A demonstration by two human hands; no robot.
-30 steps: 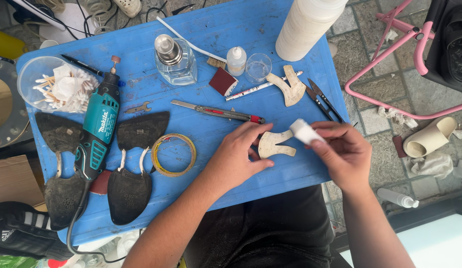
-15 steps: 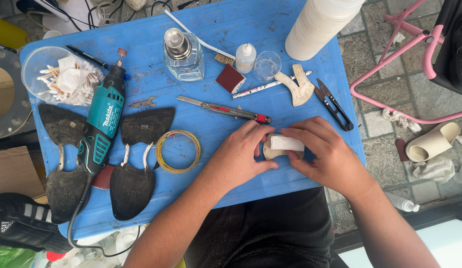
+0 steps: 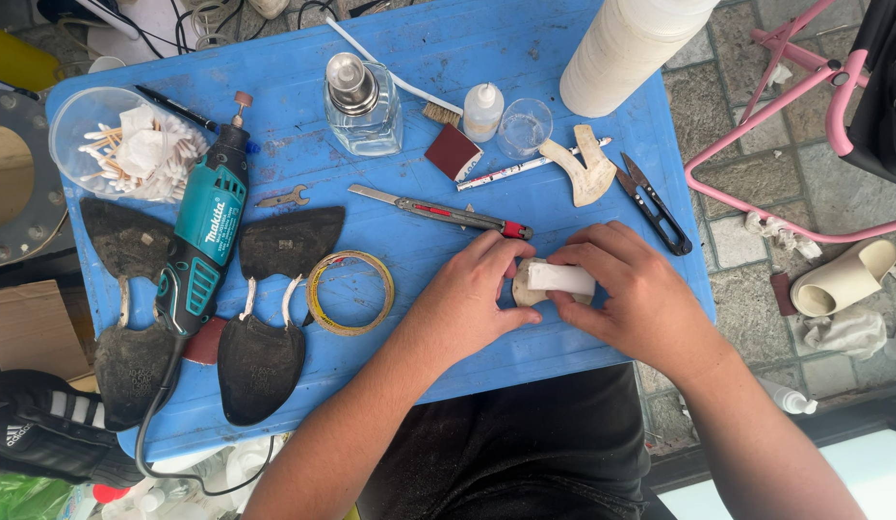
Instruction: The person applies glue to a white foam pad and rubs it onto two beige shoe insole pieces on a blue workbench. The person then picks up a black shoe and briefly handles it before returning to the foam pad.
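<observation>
Head view: white block (image 3: 560, 278) is lying across a pale carved piece (image 3: 525, 286) at the blue desk (image 3: 525, 58) near edge. Right hand (image 3: 640, 299) is pinching the block; left hand (image 3: 467, 303) is steadying the piece. Utility knife (image 3: 443, 210) is lying at 11 o'clock, black snips (image 3: 657, 207) at 1 o'clock.

matt plastic, clear glass, pale carved pieces

scuffed blue plastic table (image 3: 525, 356); glossy teal plastic rotary tool (image 3: 202, 246); clear glass bottle with metal cap (image 3: 363, 108); smooth white block (image 3: 560, 278) on matt cream bone-like piece (image 3: 525, 289).
</observation>
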